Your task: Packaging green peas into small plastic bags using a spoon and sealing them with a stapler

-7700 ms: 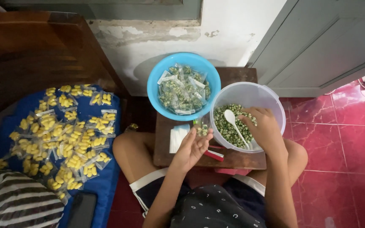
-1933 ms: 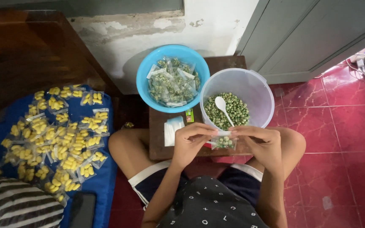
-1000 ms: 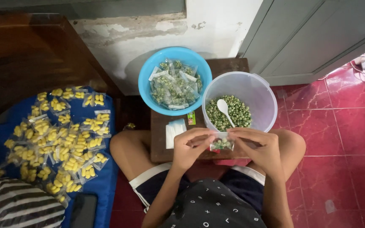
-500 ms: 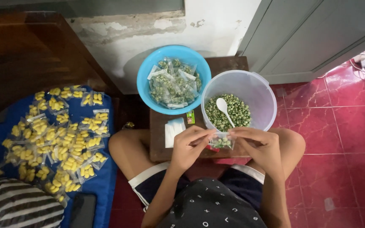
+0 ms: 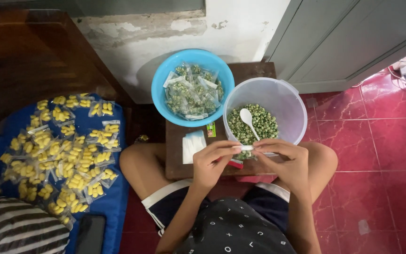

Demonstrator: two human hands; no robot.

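A small clear bag of green peas (image 5: 245, 151) is pinched at its top edge between my left hand (image 5: 214, 160) and my right hand (image 5: 285, 162), over the near edge of a low wooden stool (image 5: 175, 160). Just beyond the hands stands a clear plastic tub (image 5: 278, 96) holding loose green peas and a white spoon (image 5: 247, 120). A blue bowl (image 5: 160, 82) to its left is filled with several sealed pea bags. A stack of empty clear bags (image 5: 192, 145) lies on the stool beside my left hand.
Many small bags of yellow snacks (image 5: 66, 150) are spread over a blue cloth at my left. A striped cloth (image 5: 19, 230) and a dark phone (image 5: 90, 235) lie at the lower left. Dark wooden furniture (image 5: 34, 51), a white wall and a grey door (image 5: 353, 37) stand behind; red floor tiles lie right.
Both hands stay on the small pea bag, and my fingertips have closed together along its top edge. The bag now sits mostly hidden behind my fingers.
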